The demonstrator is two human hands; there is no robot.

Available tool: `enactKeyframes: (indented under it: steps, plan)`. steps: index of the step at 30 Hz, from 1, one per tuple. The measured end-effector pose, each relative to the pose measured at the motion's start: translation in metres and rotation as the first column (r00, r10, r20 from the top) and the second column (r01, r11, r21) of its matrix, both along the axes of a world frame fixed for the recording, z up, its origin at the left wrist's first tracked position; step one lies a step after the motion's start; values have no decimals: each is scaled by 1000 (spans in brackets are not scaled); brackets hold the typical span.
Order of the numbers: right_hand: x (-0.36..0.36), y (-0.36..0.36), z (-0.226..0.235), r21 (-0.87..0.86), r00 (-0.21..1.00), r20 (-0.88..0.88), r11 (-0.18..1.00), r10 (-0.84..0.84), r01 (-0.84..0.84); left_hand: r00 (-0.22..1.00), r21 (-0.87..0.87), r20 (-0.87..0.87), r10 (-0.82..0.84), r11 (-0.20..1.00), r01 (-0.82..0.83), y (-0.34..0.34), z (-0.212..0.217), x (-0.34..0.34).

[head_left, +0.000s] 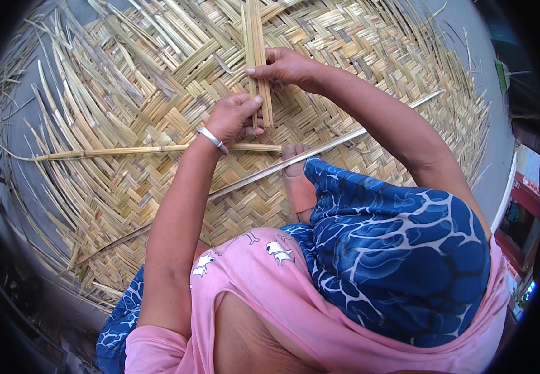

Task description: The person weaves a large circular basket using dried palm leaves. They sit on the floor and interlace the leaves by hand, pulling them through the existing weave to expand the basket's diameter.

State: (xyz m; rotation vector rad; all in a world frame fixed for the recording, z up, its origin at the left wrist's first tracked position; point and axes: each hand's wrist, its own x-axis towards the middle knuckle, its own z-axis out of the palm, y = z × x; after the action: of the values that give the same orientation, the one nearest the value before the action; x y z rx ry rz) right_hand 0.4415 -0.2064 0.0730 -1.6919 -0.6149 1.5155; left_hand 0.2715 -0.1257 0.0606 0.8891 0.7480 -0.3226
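A few flat, yellowish split-cane strips stand lengthwise between my hands, running up past the top edge of the view. My left hand, with a silver bangle at its wrist, pinches their lower ends between thumb and fingers. Higher up, my right hand grips the same strips, its thumb laid across them. Beneath both hands spreads a large mat woven in a zigzag pattern from similar strips. My left fingertips partly hide the strip ends.
Across the mat lie a jointed cane, under my left wrist, and a long pale strip. My bare foot rests on the mat. Loose strip ends fan out at the left over grey floor.
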Motion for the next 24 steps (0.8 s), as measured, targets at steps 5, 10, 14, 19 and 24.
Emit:
enactKeyframes:
  steps: [5, 10, 14, 19, 24]
  plan:
    - [-1, -2, 2, 28, 1000, -18, 1000, -7, 8, 999, 48, 28, -23, 999, 21, -5, 3, 1]
    - [-4, 1, -4, 58, 1000, -3, 998, -20, 20, 996, 262, 78, -52, 965, 30, -4, -13, 2]
    - [-3, 2, -7, 54, 1000, 18, 998, -13, 12, 998, 300, 60, -4, 954, -14, -5, -5, 2]
    - [-4, 3, -8, 53, 1000, 24, 999, -12, 10, 994, 324, 72, -86, 944, 58, 3, -15, 0]
    - [-3, 2, -8, 46, 999, 33, 999, -8, 7, 989, 291, 63, -137, 950, 113, 6, -9, 0]
